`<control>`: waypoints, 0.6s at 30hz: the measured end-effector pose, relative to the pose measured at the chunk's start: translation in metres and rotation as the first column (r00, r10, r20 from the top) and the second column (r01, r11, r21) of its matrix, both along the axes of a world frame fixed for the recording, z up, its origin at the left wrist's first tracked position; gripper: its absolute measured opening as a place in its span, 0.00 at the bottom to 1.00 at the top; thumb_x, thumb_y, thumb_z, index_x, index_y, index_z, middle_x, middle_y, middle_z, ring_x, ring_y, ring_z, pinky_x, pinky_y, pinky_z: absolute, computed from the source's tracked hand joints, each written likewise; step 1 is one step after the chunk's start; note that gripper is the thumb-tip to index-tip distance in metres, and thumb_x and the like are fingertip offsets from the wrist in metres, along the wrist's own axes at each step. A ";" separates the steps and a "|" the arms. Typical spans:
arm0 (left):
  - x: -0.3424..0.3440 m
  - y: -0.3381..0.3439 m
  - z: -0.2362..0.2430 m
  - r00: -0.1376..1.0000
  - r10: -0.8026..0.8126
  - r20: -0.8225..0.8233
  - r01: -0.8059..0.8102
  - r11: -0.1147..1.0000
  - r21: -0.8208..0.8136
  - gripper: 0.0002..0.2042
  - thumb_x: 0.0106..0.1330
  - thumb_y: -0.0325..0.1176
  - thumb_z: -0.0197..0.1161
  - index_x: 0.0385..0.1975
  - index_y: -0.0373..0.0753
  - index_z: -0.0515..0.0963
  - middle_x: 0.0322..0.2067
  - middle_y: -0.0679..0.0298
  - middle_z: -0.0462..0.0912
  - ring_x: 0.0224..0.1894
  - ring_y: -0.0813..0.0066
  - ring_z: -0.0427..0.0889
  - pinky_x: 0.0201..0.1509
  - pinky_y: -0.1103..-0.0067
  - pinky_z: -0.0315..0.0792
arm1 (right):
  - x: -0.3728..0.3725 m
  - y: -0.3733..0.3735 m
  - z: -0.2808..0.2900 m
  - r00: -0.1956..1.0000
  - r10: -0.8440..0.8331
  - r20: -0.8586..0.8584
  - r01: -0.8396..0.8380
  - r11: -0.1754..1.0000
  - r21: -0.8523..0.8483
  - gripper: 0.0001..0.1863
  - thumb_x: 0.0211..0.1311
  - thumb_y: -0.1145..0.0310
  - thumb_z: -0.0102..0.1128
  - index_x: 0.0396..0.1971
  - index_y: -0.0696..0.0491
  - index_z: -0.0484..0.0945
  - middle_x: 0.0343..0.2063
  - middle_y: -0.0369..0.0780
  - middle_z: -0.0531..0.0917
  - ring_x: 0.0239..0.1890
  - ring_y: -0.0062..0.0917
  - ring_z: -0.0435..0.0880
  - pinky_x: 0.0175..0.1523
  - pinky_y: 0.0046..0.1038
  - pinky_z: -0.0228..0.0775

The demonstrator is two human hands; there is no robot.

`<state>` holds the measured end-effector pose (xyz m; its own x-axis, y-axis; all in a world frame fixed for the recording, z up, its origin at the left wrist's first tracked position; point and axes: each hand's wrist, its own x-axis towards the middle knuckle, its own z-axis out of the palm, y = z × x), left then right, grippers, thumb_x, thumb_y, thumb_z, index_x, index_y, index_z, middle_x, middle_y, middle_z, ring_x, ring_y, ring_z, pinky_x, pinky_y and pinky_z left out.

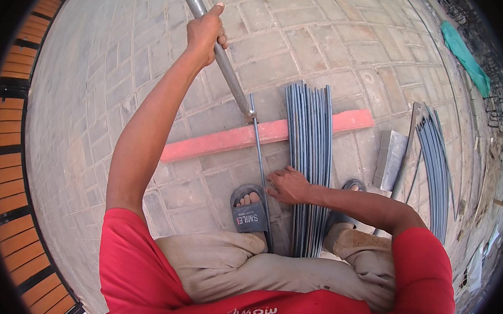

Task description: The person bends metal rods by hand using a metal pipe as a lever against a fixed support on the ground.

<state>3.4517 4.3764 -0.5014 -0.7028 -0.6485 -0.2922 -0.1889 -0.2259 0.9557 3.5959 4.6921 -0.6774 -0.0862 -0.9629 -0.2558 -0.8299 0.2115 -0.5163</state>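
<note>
head view: the left hand (205, 34) is wrapped tightly round a long grey round metal pipe (231, 73), its thumb lying along the upper side. the pipe slants down to the right, and its lower end meets a thin grey metal rod (260, 149) near the rod's far tip. that rod lies across a long pinkish-red straight bar (212, 143) on the paving of pale stone blocks (302, 49). the right hand (291, 186) is low with bent fingers reaching the rod; whether they grip it i cannot tell. just right of the rod, a bundle of thin grey metal rods (311, 137) lies over the bar, between two dark grey open-toed sandals.
</note>
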 end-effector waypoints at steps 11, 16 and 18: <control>0.000 0.019 0.011 0.998 0.067 -0.021 -0.067 0.998 0.007 0.22 0.65 0.48 0.63 0.18 0.47 0.60 0.12 0.73 0.55 0.14 0.77 0.58 0.22 0.76 0.61 | 0.008 -0.026 -0.024 0.759 -0.516 0.397 0.427 0.855 0.295 0.18 0.64 0.60 0.52 0.36 0.64 0.78 0.39 0.58 0.81 0.45 0.52 0.80 0.53 0.46 0.70; -0.003 0.015 0.008 0.997 0.079 -0.009 -0.078 0.997 0.018 0.21 0.65 0.48 0.63 0.18 0.48 0.60 0.12 0.73 0.54 0.14 0.77 0.58 0.23 0.76 0.61 | 0.001 -0.031 -0.016 0.801 -0.473 0.367 0.372 0.873 0.314 0.17 0.63 0.62 0.55 0.37 0.63 0.79 0.39 0.57 0.82 0.47 0.51 0.80 0.53 0.44 0.71; -0.003 0.013 0.007 0.997 0.081 -0.009 -0.080 0.996 0.027 0.21 0.65 0.47 0.63 0.17 0.47 0.61 0.12 0.72 0.56 0.13 0.77 0.58 0.22 0.75 0.62 | -0.003 -0.036 -0.010 0.791 -0.495 0.359 0.365 0.853 0.373 0.16 0.62 0.62 0.56 0.37 0.62 0.79 0.40 0.57 0.82 0.47 0.50 0.80 0.53 0.44 0.71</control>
<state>3.4488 4.3894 -0.4945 -0.6517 -0.6953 -0.3031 -0.1593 -0.2652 0.9509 3.5932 4.6565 -0.6873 -0.2940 -0.7365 -0.6092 -0.3258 0.6764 -0.6606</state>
